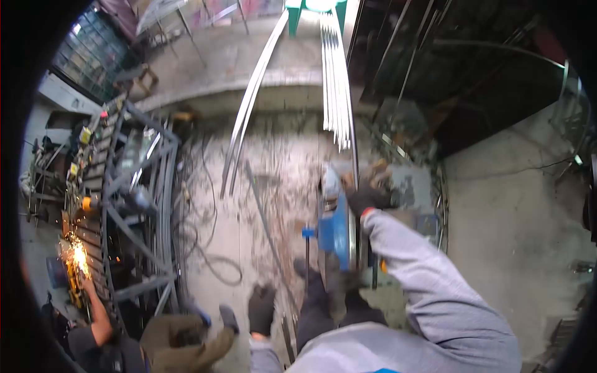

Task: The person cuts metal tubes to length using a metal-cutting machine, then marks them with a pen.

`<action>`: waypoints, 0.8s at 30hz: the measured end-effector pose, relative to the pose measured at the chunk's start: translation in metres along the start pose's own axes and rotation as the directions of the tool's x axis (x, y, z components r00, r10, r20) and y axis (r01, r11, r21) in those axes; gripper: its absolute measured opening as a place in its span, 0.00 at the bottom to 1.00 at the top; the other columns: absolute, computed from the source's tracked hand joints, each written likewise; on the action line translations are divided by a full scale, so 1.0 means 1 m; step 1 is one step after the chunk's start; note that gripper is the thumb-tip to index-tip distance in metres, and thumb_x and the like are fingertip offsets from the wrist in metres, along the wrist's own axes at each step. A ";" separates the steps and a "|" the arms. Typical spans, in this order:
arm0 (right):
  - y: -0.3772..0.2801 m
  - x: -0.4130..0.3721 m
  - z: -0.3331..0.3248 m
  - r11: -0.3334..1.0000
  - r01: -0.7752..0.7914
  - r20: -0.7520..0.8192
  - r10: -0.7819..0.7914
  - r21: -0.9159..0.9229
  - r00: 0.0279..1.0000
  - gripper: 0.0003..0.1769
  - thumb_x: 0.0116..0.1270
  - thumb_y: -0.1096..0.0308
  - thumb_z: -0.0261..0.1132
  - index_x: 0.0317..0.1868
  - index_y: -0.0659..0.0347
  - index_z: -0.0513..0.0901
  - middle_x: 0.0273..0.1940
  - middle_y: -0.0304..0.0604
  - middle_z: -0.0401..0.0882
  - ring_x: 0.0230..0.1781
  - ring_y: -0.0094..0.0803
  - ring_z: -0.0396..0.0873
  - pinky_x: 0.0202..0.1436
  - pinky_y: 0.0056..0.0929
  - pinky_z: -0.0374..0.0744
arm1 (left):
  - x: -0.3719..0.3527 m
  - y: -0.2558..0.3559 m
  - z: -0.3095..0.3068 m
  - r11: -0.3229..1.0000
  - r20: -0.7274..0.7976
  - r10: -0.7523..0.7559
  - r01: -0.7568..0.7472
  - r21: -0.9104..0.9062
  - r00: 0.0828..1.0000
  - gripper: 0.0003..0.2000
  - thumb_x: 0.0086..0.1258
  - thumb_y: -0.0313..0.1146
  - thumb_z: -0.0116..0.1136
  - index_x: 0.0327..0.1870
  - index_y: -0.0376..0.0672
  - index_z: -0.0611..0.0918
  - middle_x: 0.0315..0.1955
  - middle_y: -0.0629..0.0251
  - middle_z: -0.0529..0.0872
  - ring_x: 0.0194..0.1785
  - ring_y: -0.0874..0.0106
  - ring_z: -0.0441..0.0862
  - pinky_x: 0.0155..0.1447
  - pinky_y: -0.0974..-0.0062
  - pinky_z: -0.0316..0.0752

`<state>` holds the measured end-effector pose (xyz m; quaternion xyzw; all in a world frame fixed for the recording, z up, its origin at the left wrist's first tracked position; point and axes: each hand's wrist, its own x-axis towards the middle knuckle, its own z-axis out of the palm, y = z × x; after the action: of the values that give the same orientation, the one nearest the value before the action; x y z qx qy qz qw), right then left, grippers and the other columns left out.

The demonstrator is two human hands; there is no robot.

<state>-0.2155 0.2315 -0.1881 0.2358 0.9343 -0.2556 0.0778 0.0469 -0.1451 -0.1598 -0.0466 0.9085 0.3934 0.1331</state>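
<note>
My right hand (365, 200), in a dark glove, is closed around a long thin metal bar (354, 149) beside a blue floor-standing machine (336, 233). The bar runs away from me, alongside a bundle of bright metal bars (334, 87). My left hand (262, 309), also gloved in dark fabric, hangs low by my legs, apart from the machine. Its fingers are blurred, so their grip cannot be made out. A thin dark bar (267, 230) lies on the floor in front of it.
At left, a co-worker's bare arm (98, 311) is near bright sparks (78, 256). A grey metal frame (140, 217) stands between us. Cable (221, 270) loops over the floor. More long bars (252, 102) stretch from the green support (295, 18) ahead.
</note>
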 end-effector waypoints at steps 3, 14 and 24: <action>0.012 0.004 0.014 1.000 -0.010 -0.056 0.010 -0.001 0.998 0.28 0.64 0.48 0.63 0.60 0.55 0.84 0.50 0.63 0.86 0.55 0.58 0.83 0.61 0.48 0.79 | -0.010 0.063 0.010 0.498 0.274 -0.186 0.331 -0.802 0.943 0.19 0.78 0.39 0.58 0.59 0.33 0.84 0.50 0.57 0.89 0.52 0.68 0.87 0.56 0.67 0.83; 0.018 -0.045 -0.024 0.705 0.111 -0.130 -0.027 0.700 0.991 0.11 0.62 0.64 0.66 0.36 0.63 0.85 0.30 0.42 0.83 0.30 0.29 0.78 0.38 0.33 0.76 | 0.001 0.067 -0.042 0.917 0.086 -0.106 0.131 -0.377 0.991 0.18 0.74 0.41 0.61 0.53 0.35 0.88 0.40 0.59 0.91 0.43 0.70 0.87 0.51 0.70 0.79; 0.051 -0.176 -0.025 0.261 -0.406 0.371 0.176 0.876 0.912 0.07 0.69 0.61 0.64 0.32 0.49 0.78 0.21 0.30 0.71 0.14 0.23 0.69 0.17 0.27 0.74 | -0.026 0.093 -0.002 0.802 0.118 -0.060 0.119 -0.585 0.991 0.19 0.75 0.43 0.61 0.55 0.36 0.87 0.43 0.64 0.89 0.45 0.75 0.84 0.49 0.75 0.79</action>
<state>-0.0370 0.2122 -0.1427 0.3781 0.5366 -0.7516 0.0648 0.0540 -0.0830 -0.0857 -0.1099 0.7307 0.6512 0.1730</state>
